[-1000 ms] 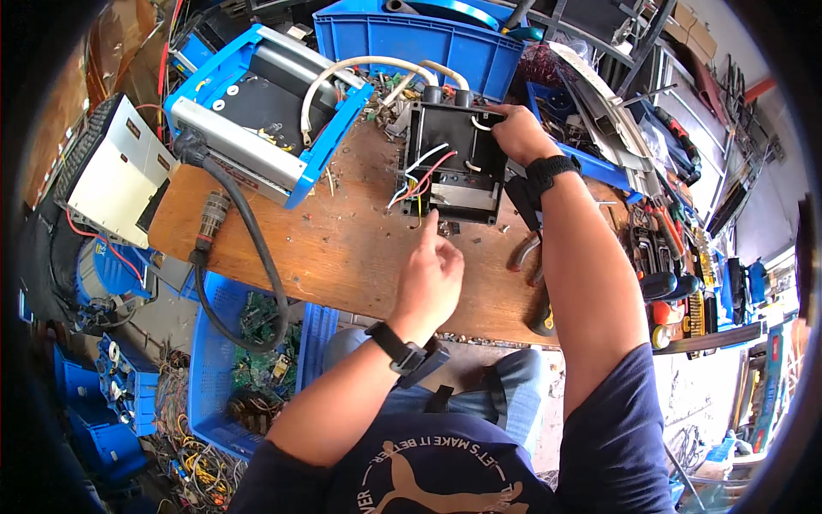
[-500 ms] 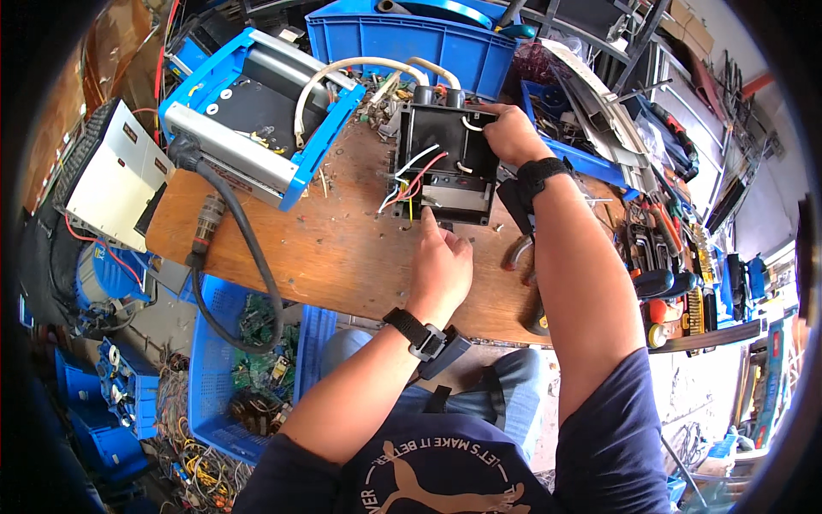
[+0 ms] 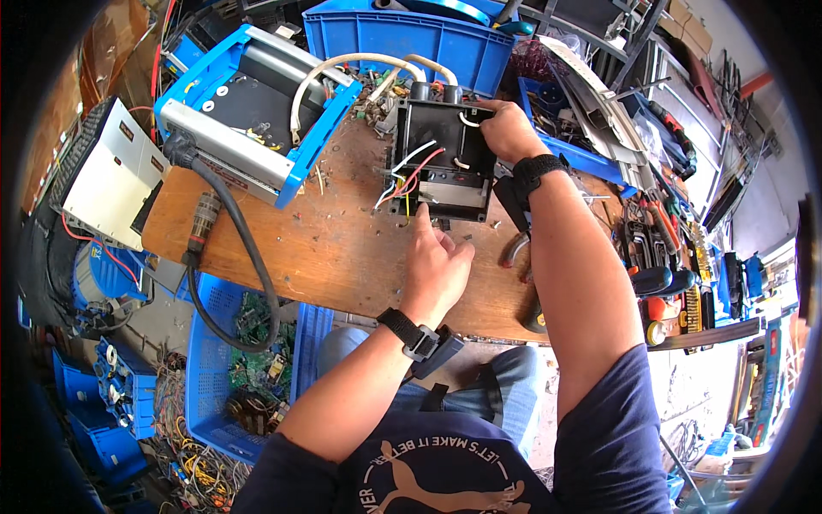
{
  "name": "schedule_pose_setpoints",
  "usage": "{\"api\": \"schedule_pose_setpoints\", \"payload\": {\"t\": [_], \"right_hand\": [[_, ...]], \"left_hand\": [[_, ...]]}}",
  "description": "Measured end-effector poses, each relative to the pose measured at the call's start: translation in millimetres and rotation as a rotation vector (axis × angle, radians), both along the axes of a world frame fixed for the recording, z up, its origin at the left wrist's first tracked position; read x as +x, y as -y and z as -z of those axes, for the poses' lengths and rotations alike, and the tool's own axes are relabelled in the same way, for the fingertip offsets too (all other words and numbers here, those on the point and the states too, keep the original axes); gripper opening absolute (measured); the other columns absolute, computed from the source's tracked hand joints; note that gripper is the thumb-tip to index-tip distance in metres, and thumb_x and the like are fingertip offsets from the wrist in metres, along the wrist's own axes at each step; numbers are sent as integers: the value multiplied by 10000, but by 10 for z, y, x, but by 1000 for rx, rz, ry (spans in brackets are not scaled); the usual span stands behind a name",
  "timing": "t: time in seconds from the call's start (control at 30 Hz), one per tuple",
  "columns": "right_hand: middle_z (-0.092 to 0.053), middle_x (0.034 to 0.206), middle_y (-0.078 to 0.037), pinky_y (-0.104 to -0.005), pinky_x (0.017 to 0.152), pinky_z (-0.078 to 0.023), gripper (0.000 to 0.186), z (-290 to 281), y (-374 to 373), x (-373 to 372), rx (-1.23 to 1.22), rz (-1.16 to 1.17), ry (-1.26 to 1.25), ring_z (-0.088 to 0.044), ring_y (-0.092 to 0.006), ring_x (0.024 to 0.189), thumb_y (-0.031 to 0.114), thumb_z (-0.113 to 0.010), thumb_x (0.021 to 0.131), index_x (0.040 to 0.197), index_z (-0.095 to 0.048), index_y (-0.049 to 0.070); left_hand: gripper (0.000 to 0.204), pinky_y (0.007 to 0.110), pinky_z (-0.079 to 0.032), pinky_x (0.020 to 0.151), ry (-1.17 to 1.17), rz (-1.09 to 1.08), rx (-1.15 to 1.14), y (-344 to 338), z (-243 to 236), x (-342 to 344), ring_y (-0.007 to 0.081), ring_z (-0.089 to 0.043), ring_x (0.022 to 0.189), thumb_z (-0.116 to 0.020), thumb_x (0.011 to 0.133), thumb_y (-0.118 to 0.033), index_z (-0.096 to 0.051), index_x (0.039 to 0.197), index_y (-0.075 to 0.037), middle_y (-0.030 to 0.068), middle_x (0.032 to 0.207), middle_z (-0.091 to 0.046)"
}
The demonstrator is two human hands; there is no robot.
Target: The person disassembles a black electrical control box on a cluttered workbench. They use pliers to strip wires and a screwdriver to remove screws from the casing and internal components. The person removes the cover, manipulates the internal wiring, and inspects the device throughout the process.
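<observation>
An open black box [image 3: 432, 128] sits on the wooden bench in front of me, its inside facing up. Loose white, red, blue and yellow wires [image 3: 413, 176] stick out at its lower left, and a silver-grey block [image 3: 454, 194] lies in its near part. My right hand [image 3: 511, 134] is closed on the box's upper right edge, with some fingertips hidden behind the wall. With its index finger stretched to the near edge of the box beside the wires, my left hand [image 3: 437, 264] holds nothing; its thumb is apart and the other fingers are curled. Thick beige cables [image 3: 360, 58] join the box at its far side.
A blue-and-silver equipment frame [image 3: 231, 158] stands left on the bench [image 3: 325, 265], its thick black cable [image 3: 248, 248] hanging over the front edge. Blue crates [image 3: 411, 43] stand behind. Hand tools [image 3: 655, 248] crowd the right side. Below, a blue basket [image 3: 205, 385] holds circuit boards.
My left thumb stands slightly farther from the index finger, which stays at the box's near edge. My right hand keeps its hold. The whole view has shifted a little.
</observation>
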State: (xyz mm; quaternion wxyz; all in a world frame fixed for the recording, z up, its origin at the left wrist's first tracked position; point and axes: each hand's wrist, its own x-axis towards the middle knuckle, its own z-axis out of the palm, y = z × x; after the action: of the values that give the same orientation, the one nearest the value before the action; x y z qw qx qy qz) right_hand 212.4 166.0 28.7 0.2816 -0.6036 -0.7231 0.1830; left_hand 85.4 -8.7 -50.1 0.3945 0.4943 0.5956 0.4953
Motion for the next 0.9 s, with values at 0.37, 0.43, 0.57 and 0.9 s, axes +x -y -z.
{"api": "schedule_pose_setpoints", "payload": {"t": [0.37, 0.43, 0.57, 0.9], "right_hand": [[-688, 941, -262, -368, 830, -528, 432, -39, 68, -16, 4, -20, -11, -687, -345, 886, 36, -549, 808, 1223, -660, 80], [-691, 944, -258, -371, 834, -527, 437, -40, 81, -35, 26, -34, 6, -688, -346, 887, 26, -544, 803, 1221, -661, 79], [-691, 970, -257, -367, 838, -521, 447, 18, 56, 30, 108, -74, -25, -689, -340, 904, 8, -529, 791, 1209, -669, 80], [-666, 1121, -238, -398, 962, -487, 423, 42, 145, 20, 11, 12, -46, -638, -362, 1080, 58, -539, 809, 1201, -680, 134]], "left_hand": [[554, 334, -516, 757, -82, 139, 219, 515, 1, -359, 221, -604, 857, -642, 816, -1, -470, 1342, -10, 136, 1030, -593], [407, 371, -510, 795, -244, 55, 372, 640, -2, -635, 288, -607, 924, -635, 815, 2, -559, 1215, 2, 162, 1042, -589], [313, 420, -466, 907, -471, -165, 435, 689, 73, -1034, 369, -570, 1024, -661, 795, -21, -611, 1104, -7, 190, 1090, -575], [331, 441, -430, 942, -585, -179, 425, 636, 237, -1143, 371, -528, 1061, -675, 776, -38, -610, 1098, -9, 177, 1120, -562]]}}
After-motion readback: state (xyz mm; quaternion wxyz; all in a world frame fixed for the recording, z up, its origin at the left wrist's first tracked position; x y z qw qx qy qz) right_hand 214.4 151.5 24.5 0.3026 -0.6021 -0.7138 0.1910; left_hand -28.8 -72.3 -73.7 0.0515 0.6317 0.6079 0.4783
